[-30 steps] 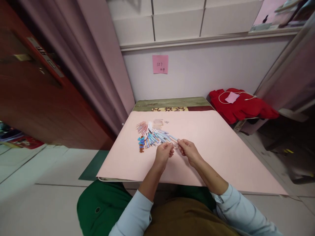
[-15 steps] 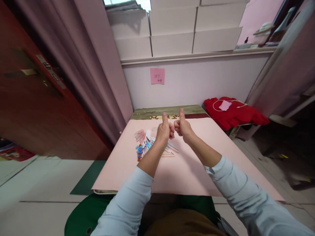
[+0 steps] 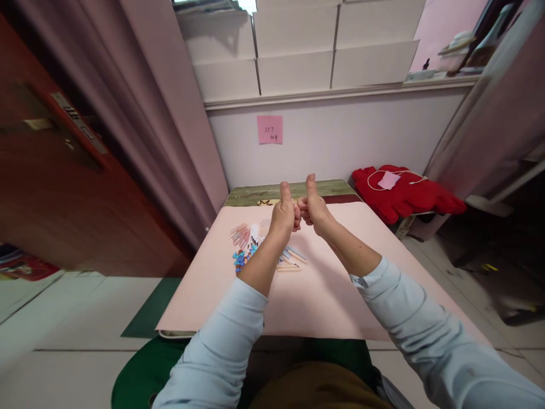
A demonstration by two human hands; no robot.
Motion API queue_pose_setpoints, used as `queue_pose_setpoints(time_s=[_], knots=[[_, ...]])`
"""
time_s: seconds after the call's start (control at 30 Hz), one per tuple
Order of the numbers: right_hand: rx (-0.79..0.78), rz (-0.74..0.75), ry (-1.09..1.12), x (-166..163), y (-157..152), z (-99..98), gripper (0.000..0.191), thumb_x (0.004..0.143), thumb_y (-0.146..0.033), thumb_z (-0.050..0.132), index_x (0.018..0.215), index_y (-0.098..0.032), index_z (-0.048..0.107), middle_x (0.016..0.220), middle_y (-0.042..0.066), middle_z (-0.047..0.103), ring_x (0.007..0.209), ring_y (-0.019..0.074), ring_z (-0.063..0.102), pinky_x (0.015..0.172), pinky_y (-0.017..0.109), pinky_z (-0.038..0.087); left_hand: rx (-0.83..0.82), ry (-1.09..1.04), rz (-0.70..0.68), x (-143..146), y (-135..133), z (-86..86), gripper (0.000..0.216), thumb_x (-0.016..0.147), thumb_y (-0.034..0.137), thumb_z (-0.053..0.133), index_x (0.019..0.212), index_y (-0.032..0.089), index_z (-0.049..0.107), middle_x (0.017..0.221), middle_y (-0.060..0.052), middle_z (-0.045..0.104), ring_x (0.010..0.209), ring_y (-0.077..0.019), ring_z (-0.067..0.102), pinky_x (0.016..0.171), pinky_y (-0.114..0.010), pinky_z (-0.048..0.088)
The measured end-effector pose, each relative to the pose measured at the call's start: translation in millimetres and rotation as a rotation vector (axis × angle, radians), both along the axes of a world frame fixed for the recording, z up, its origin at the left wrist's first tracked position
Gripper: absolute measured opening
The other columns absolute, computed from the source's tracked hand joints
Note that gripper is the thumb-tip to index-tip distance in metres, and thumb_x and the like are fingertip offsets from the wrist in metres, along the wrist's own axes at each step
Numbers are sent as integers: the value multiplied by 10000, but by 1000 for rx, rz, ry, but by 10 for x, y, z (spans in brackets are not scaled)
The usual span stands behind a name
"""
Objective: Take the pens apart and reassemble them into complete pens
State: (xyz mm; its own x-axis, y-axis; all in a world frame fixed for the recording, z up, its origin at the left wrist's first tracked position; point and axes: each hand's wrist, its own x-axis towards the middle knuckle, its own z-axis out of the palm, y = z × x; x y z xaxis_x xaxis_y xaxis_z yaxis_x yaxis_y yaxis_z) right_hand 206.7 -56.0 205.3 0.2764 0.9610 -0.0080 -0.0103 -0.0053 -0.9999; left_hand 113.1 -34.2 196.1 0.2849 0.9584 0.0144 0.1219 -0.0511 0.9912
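Both my hands are raised above the table with thumbs pointing up and fingers curled into fists. My left hand (image 3: 283, 215) and my right hand (image 3: 312, 209) touch knuckle to knuckle, and nothing shows in either. Below and to the left of them lies a pile of small coloured sticks (image 3: 247, 244), pink, blue and white, on the pink sheet (image 3: 323, 289) that covers the table. A few loose sticks (image 3: 293, 260) lie just right of my left forearm.
A pink sticky note (image 3: 269, 129) hangs on the wall beyond the table. Red cloth with a white cord (image 3: 404, 190) lies at the right. A dark red door (image 3: 55, 187) and curtain stand left. White boxes (image 3: 298, 51) sit on a ledge above.
A second ago both hands were low at the pile, pinching at a stick. They then lifted off the table into thumbs-up fists, and have since risen a little further.
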Motion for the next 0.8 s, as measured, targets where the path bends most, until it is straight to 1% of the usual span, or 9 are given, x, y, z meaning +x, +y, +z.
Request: queue_pose_setpoints(time_s=[0.2,0.37,0.47,0.53,0.57,0.63,0.7,0.73,0.8], knots=[[-14,6,35,-7,20,-56,716,751,-909,139,510,-242,237,384,-43,300,346,73,248,357,233,172,-31,7,12,2,49,-50,798,735,878,49,477,215,409,401,-30,452,362,-122,456,405,-247,354],[-11,11,39,10,75,-57,702,762,-900,172,521,-246,246,387,-51,282,348,76,239,362,236,166,-40,-30,19,46,97,-55,789,736,882,85,465,214,408,396,-29,447,357,-117,449,402,-245,352],[5,70,41,42,123,-173,689,775,-882,237,526,-241,272,402,-56,296,358,74,247,372,233,183,-54,-63,-14,-13,101,-141,765,776,847,143,493,204,445,435,-31,485,387,-118,475,429,-243,379],[9,124,1,80,143,-387,660,789,-839,344,540,-228,347,431,-50,358,376,76,285,390,229,224,-45,-54,-28,-151,84,-317,710,812,798,242,551,190,501,504,-38,546,439,-124,515,474,-247,415],[8,127,-47,102,144,-536,622,795,-793,421,564,-216,412,463,-40,420,397,80,328,409,226,257,-18,-35,2,-252,67,-446,653,827,756,316,592,184,525,545,-39,574,468,-127,529,497,-250,428],[5,78,-234,151,126,-891,510,815,-671,504,633,-196,539,539,-13,531,461,101,420,465,230,319,125,78,159,-498,9,-768,473,846,609,473,657,182,546,601,-24,589,529,-130,541,544,-249,438],[-13,14,-497,195,87,-1248,364,816,-530,559,681,-195,604,638,10,627,579,130,525,559,236,370,290,268,381,-754,-79,-1117,317,864,462,518,706,190,554,628,-12,581,597,-149,555,614,-271,455],[-45,7,-606,212,66,-1403,303,809,-480,572,703,-201,626,655,9,642,613,143,547,584,244,373,360,354,463,-865,-131,-1280,241,871,403,522,761,193,568,683,-19,602,656,-163,574,665,-290,468],[-116,30,-732,236,36,-1632,259,811,-436,570,707,-213,650,674,8,658,646,157,569,588,251,364,510,510,513,-1023,-240,-1545,151,879,322,520,839,192,586,823,-54,642,798,-199,600,767,-340,480]])
